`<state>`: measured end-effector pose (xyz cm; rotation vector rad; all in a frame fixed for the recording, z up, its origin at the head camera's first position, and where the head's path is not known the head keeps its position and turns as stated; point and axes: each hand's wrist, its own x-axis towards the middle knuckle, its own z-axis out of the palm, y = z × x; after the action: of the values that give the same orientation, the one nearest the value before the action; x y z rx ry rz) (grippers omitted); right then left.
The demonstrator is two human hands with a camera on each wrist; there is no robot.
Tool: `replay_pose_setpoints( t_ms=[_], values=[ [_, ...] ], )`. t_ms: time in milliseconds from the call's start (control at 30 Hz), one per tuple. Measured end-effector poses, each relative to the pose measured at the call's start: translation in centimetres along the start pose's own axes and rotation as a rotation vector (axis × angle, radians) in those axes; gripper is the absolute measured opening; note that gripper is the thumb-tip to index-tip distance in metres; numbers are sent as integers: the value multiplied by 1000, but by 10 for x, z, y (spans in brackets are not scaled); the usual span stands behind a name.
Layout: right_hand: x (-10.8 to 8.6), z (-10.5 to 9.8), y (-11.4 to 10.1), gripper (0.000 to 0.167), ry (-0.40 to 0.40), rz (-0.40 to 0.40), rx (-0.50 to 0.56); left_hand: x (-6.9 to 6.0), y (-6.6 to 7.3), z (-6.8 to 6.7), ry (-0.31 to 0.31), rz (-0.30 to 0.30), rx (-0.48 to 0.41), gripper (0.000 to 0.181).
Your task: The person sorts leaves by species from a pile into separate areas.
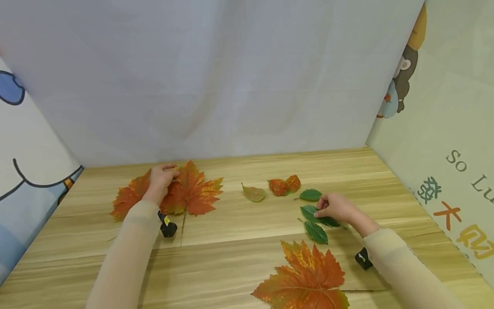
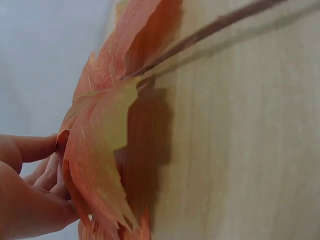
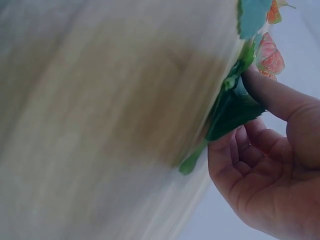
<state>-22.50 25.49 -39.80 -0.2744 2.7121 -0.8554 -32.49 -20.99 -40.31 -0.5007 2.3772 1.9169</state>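
Note:
At the back left, my left hand (image 1: 160,181) is among orange-red maple leaves; one leaf (image 1: 194,191) spreads to its right and another leaf (image 1: 127,199) to its left. In the left wrist view, its fingers and thumb pinch the edge of a maple leaf (image 2: 97,150), whose stem runs over the wood. My right hand (image 1: 341,209) holds a green serrated leaf (image 3: 232,117) between thumb and fingers, low over the table. Further green leaves lie beside it: one behind (image 1: 310,195), one in front (image 1: 316,232). Part of the held leaf is hidden by the hand.
Between the hands lie a yellowish-green leaf (image 1: 254,194) and two small red-orange leaves (image 1: 278,187). A large orange maple leaf (image 1: 308,281) lies at the front. The wood-grain table (image 1: 227,257) ends at a pale cloth (image 1: 239,86) behind, with printed panels on either side.

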Motion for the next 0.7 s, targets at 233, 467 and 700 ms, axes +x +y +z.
replay_pose_setpoints(
  t_ms=[233,467,700],
  values=[
    [0,-1,0,21,-6,13,11,-3,0,0,-52,36,134,47],
    [0,-2,-1,21,-1,13,25,-8,8,-4,-70,44,131,45],
    [-1,-2,-2,21,-2,14,20,-18,12,-13,-87,51,198,43]
  ],
)
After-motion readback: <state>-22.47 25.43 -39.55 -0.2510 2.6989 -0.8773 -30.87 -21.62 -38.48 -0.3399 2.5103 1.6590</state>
